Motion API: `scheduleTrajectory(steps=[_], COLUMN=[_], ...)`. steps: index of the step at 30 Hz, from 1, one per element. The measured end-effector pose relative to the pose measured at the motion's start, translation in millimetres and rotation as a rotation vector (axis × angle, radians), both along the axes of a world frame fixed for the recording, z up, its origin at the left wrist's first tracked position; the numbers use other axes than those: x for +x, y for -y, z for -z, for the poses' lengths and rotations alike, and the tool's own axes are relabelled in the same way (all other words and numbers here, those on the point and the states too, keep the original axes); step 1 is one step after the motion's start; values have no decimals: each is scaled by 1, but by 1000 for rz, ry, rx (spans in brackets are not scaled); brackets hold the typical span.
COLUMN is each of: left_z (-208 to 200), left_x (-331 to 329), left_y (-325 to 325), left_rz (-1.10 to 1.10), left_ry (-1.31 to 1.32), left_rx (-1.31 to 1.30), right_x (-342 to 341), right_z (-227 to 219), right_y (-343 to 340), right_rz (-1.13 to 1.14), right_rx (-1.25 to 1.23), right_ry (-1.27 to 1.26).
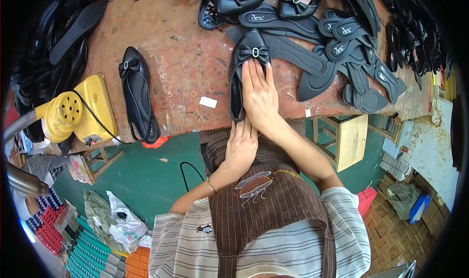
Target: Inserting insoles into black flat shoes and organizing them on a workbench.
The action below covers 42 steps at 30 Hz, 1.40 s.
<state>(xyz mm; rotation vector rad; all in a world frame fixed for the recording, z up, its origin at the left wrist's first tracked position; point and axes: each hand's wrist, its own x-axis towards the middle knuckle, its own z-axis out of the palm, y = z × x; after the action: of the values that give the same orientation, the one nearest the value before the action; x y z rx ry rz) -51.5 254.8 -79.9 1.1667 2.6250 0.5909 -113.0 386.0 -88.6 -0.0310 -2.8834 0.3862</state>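
A black pointed slingback flat [236, 63] with a bow and a pale buckle lies toe away from me near the table's front edge. My right hand [261, 95] lies over its right side, fingers stretched out flat and reaching into the shoe behind the bow. At the heel, my left hand [241, 150] has its fingers together, their tips against the shoe's back end; the right hand partly hides them. A matching flat [136, 80] stands apart to the left. Dark cut-out insoles [298, 53] lie just right of the shoe under my hand.
Shoes with bows [239, 0] and a pile of printed insoles [347, 48] cover the far right of the worn table [185, 78]. A yellow machine [95, 107] with a cord stands at left, beside heaped black shoes [73, 39]. A white label [208, 102] lies near the edge.
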Motion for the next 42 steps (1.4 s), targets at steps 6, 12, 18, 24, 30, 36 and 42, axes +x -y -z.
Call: scheduleTrajectory(steps=[6,12,18,24,30,36,42], left_z=[6,8,11,2,5,13,1], left_x=[4,5,5,-5,-1,8,-8], left_y=[3,2,3,-2,-5,-2,-10], left_rz=[1,-6,-58,0,-27,-10,-17], left_ry=[67,33,102,-129,-211,112,-123], left_rx=[-54,-12,-21,-28,-24,-129,-140], right_x=[-15,-17,-15,-29,-31,-27,-59], right_z=[-14,-5,-21,-11,-4,2,8], right_y=[2,3,3,-1,3,12,-12], right_rz=[29,6,39,-25,49,43,73], right_rx=[-80,159,116,25,130,429,99], right_ry=[88,21,37,130,153,-134,139])
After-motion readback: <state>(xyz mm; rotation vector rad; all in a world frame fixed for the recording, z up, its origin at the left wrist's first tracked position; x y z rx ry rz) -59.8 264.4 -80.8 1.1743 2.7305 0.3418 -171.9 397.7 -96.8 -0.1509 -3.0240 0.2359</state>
